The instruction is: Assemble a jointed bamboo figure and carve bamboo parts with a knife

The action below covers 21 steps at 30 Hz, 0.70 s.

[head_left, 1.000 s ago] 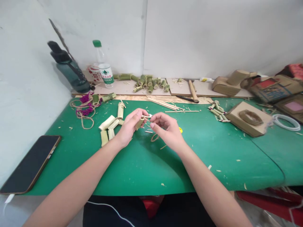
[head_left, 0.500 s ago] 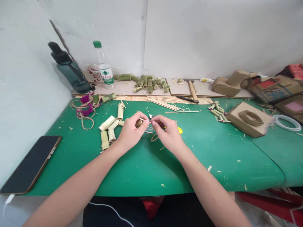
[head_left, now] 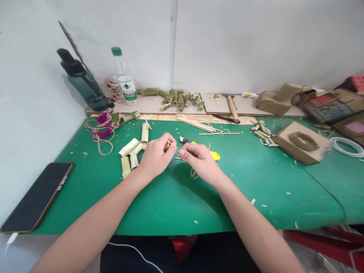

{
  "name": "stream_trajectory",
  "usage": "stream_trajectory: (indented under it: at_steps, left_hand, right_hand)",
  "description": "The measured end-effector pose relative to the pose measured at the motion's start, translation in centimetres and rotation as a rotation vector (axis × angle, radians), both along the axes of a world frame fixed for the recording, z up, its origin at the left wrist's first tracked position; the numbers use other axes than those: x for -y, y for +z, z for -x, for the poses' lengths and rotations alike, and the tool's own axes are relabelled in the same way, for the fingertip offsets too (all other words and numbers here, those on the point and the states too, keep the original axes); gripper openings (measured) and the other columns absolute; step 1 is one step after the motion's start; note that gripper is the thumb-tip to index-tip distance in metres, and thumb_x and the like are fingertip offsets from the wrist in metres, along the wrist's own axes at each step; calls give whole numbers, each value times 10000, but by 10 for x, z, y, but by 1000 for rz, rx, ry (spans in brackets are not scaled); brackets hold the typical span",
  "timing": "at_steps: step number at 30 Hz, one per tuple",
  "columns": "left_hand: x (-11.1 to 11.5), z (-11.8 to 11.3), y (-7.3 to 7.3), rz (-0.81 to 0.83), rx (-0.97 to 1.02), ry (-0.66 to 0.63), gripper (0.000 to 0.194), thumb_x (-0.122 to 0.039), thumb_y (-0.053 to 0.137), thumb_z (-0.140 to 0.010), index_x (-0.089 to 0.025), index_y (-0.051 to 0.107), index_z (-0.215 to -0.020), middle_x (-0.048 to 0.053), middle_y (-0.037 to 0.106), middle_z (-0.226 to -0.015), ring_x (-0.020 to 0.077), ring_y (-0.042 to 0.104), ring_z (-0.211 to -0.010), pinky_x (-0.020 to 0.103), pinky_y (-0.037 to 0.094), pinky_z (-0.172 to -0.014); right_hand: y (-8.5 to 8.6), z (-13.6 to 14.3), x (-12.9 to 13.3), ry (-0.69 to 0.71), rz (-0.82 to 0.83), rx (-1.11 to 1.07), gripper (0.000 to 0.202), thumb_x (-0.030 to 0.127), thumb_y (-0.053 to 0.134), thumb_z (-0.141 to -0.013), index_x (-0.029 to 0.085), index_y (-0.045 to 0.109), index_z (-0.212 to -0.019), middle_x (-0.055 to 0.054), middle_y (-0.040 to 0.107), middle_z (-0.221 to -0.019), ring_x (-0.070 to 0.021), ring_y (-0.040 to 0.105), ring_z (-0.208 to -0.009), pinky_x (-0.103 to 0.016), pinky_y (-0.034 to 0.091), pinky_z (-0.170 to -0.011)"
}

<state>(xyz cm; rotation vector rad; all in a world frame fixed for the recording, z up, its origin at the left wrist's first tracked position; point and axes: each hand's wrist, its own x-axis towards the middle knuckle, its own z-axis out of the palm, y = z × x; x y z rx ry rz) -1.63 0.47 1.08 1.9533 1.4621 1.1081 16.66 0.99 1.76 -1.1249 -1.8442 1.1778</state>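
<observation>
Left grip: fingers clamped on short bamboo piece, mostly hidden. Right grip: thumb and fingertips pinched together on thin strand; cord or fibre, can't tell. Both held above mid bench, between near and back edges.

Risks, my guess: strand could slip, since the pinch is small and right at the tips. Pulled too hard, it might snap or jerk the bamboo piece loose. Yellow cutter lies just beyond right hand, pale tip toward the bench's back edge; blade exposure unclear. A careless reach could nick fingers or knock it. Twine loop below right hand might snag a finger. Loose bamboo tubes, toward bench's left edge, sit near left forearm; a sweep could scatter them.
</observation>
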Motion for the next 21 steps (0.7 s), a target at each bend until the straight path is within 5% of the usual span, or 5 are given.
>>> stream_trajectory:
  at_steps: [6,15,21]
  left_hand:
    - [-5,-2,-2,72,118,5,129,-260,543,-934,-208,594,-828,-66,504,-589,102,409,-500,261,289,-519]
    - [-9,-3,-9,102,299,4,136,-306,541,-953,-211,606,-881,-32,564,-686,115,462,-567,257,339,-548]
    - [-12,0,-14,201,537,-85,330,-498,521,-990,-199,638,-914,-2,566,-722,133,527,-653,252,417,-589]
  right_hand:
    - [-2,3,-1,62,79,-192,400,515,620,-891,207,496,-669,42,371,-610,-116,319,-588,-266,245,-556]
    - [2,5,3,98,13,-165,428,546,603,-927,206,497,-691,40,383,-630,-116,323,-590,-262,259,-552]
    - [-1,7,2,22,-3,-177,465,618,604,-921,203,561,-716,19,469,-653,-134,397,-627,-265,326,-580]
